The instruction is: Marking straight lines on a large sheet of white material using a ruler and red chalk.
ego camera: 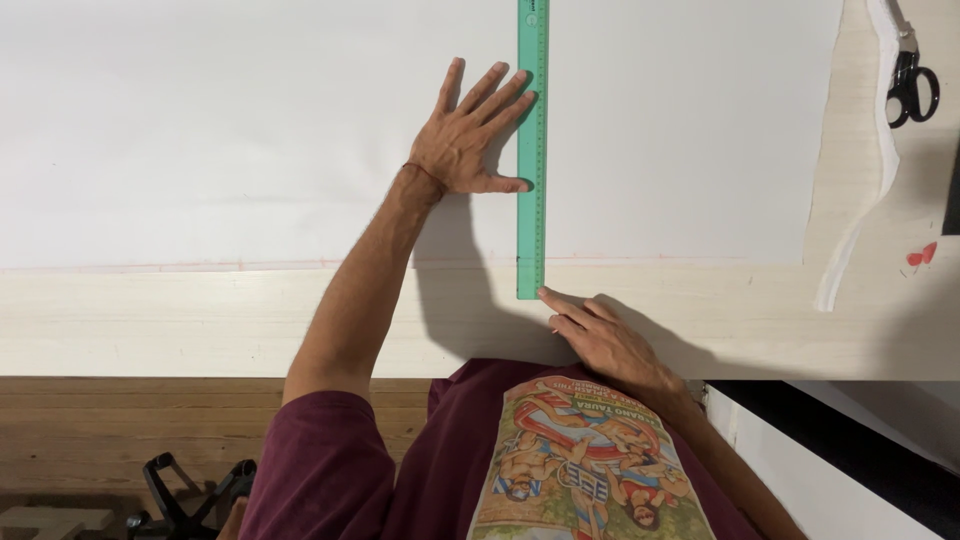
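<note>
- You laid the long green ruler (532, 150) upright across the large white sheet (250, 130), its near end hanging just past the sheet's near edge onto the pale wooden table (200, 320), so that the straightedge crossed that edge squarely.
- Your left hand (470, 140) lay flat on the sheet just left of the ruler, fingers spread wide; the fingertips and the thumb tip touched the ruler's left edge, a hold that looked meant to pin it against sliding.
- Your right hand (600, 340) rested on the table just below and right of the ruler's near end, the forefinger stretched out to touch that corner and the other fingers loosely curled; it held nothing, and seemed to be nudging the end into line.
- A faint reddish line (200, 266) ran along the sheet's near edge, crossing under the ruler near its lower end.
- Far right of the ruler, black-handled scissors (910, 90) lay on the table beside a curved strip of cut white paper (860, 230), set well apart from the ruler, out of your hands' way.
- Two small red scraps (922, 255) lay further right again.
</note>
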